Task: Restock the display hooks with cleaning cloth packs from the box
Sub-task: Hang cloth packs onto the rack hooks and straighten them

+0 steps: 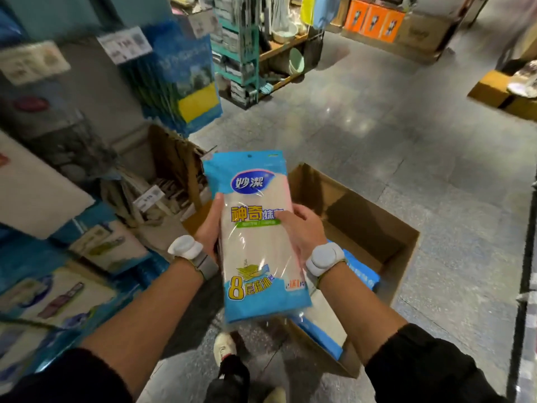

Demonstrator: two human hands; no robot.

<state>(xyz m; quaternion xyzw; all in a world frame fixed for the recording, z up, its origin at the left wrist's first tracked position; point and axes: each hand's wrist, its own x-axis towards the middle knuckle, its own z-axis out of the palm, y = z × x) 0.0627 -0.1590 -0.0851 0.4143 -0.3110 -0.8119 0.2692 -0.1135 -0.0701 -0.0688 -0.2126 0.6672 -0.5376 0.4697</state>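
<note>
The flat blue-and-clear plastic pack of beige cleaning cloths (pixel 255 242) was held upright at the centre of the view, its punched hanging hole at twelve o'clock, lifted clear of the open brown cardboard box (pixel 377 216) on the floor at four o'clock. The step in hand looked like carrying a picked pack towards the display. The left hand (pixel 209 225) gripped the pack's nine o'clock edge, thumb (pixel 218 202) lying on the front and the other fingers hidden behind. The right hand (pixel 305 231) clamped the three o'clock edge, its fingers (pixel 286 218) curled onto the printed face. The next move would probably call for threading the hole onto a hook among the hanging blue packs (pixel 186 82) at eleven o'clock. More blue packs (pixel 360 274) lay in the box.
</note>
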